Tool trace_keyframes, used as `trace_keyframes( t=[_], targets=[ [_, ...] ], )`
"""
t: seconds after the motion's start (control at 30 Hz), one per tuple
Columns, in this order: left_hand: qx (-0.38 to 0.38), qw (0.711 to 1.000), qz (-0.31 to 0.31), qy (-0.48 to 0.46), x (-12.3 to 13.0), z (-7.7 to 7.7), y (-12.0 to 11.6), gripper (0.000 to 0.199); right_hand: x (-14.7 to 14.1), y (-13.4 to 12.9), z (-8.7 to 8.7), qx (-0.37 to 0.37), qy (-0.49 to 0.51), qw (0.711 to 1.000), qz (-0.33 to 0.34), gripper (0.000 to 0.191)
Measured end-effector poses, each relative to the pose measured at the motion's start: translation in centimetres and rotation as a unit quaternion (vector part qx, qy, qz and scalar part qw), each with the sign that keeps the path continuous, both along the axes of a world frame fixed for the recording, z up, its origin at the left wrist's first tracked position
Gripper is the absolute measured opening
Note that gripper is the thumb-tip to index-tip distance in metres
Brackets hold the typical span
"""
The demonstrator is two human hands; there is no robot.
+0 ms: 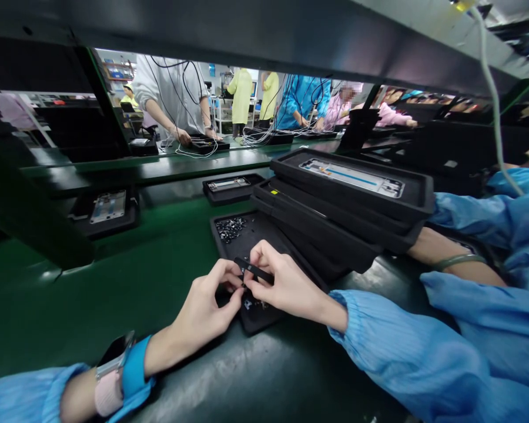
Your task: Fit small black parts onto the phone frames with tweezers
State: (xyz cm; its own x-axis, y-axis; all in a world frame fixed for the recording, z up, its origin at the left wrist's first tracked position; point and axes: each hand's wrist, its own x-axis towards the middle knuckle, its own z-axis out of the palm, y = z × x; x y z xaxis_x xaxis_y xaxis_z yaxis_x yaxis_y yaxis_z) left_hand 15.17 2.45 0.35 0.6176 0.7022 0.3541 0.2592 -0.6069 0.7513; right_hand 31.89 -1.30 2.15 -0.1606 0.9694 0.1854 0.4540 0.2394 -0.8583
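Green conveyor bench (114,282), black foam tray (260,235) beneath: right hand (286,279) grips black strip (253,270), long axis pointing across at left hand (207,299), fingertips pinched, hold unclear.

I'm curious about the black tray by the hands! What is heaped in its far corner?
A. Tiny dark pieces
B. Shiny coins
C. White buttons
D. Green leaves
A. A little heap of tiny dark pieces lies in the corner of the black tray, beyond the left hand and the right hand, which pinches a black strip.
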Motion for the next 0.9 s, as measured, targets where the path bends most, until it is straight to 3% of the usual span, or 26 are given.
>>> trace_keyframes(
  t=[0.23, 0.9],
  targets=[
    [-0.146, 0.988, -0.012, -0.044, 0.05, -0.22, 0.33, 0.014, 0.24, 0.26, -0.49, -0.054, 0.072, 0.996, 0.018, 0.024],
    [-0.193, 0.979, -0.025, -0.060, 0.05, -0.25, 0.48, 0.013, -0.15, 0.44, -1.03, -0.084, 0.111, 0.990, -0.005, 0.021]
  ],
)
